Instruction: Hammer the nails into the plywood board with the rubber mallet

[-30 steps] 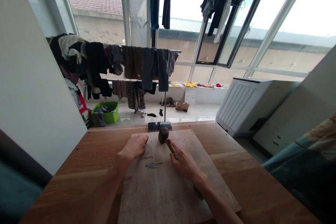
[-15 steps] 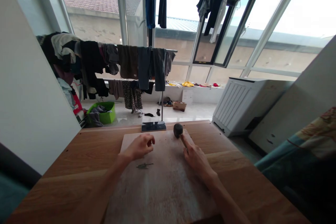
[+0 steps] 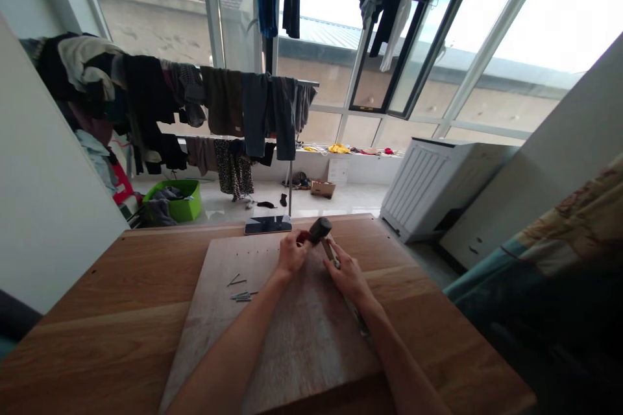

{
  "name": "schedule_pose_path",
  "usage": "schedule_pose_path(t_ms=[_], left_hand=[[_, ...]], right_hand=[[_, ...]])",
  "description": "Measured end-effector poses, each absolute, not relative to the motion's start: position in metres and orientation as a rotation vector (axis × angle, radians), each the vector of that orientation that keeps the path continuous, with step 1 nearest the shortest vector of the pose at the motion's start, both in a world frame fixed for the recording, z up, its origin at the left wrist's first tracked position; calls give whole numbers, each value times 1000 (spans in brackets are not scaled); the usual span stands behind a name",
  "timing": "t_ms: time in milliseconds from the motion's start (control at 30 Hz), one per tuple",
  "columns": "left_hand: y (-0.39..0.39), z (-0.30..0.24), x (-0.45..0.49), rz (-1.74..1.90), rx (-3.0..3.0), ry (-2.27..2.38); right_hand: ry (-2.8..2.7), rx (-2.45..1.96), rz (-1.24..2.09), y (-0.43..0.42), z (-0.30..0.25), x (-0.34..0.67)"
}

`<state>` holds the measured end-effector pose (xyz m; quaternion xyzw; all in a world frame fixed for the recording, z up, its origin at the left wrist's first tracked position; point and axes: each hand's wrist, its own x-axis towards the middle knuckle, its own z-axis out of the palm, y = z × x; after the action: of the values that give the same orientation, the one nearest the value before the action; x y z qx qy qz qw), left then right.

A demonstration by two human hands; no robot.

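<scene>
On the wooden board [image 3: 292, 350], loose nails [image 3: 241, 292] lie near its left edge, the right hand [image 3: 348, 275] grips the hammer [image 3: 320, 231] handle, and the left hand [image 3: 292, 253] curls shut beside its head, short of the phone [image 3: 267, 225].

I see the right hand [image 3: 348, 275] gripping the dark-headed, wooden-handled hammer [image 3: 320, 231] near the far edge of the pale rectangular wooden board [image 3: 311, 337]. The left hand [image 3: 292, 253] curls just beside the hammer's head; whether it pinches anything, I cannot tell. Thin loose metal nails [image 3: 241, 295] lie near the board's left edge.
</scene>
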<state>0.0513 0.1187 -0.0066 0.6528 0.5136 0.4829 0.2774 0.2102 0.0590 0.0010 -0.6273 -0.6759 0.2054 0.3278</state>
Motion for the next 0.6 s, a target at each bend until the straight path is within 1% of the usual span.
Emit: schedule_pose_path(t_ms=[200,467,600], left_hand=[[118,-11,53,1239,1878,1275],[118,-15,56,1182,1953,1313],[116,-13,57,1142,2003,1347]], right_hand=[[-1680,-1745,529,52,5,213],[-1798,-1780,450,49,4,211],[-1763,-1791,448,49,4,210]])
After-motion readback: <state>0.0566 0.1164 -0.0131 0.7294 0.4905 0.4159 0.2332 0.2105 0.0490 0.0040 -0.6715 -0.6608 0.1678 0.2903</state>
